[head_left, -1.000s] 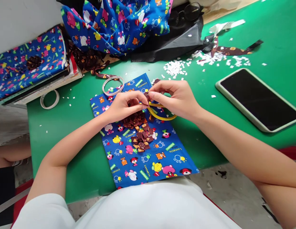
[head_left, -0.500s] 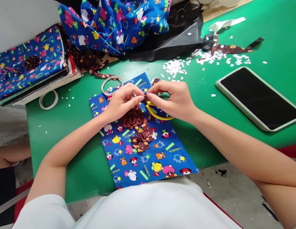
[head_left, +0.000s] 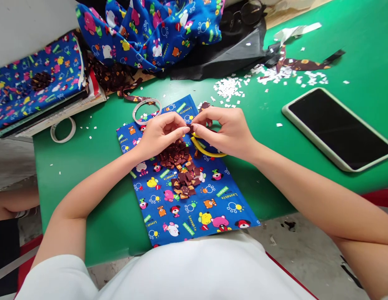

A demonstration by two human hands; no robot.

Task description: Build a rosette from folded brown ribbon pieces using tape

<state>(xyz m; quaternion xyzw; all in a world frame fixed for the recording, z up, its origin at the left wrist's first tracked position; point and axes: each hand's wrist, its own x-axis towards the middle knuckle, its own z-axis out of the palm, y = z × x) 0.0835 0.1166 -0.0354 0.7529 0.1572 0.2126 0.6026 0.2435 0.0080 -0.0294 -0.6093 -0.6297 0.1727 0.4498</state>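
My left hand (head_left: 161, 135) and my right hand (head_left: 227, 131) meet fingertip to fingertip over a blue cartoon-print cloth (head_left: 187, 204) on the green table (head_left: 97, 187). Both pinch one small brown fabric piece (head_left: 190, 127) between thumbs and forefingers. Just below them lies a heap of small brown folded fabric pieces (head_left: 180, 166). A yellow ring (head_left: 206, 151) lies under my right hand, partly hidden by it.
A tape ring (head_left: 147, 109) lies at the cloth's far corner, another roll of tape (head_left: 63, 130) to the left. A dark phone (head_left: 338, 129) lies on the right. White paper scraps (head_left: 228, 88), folded blue fabric (head_left: 150, 29) and black cloth fill the far side.
My hands have drawn slightly closer together and my left fingers have curled over the small brown piece. Nothing else has moved.
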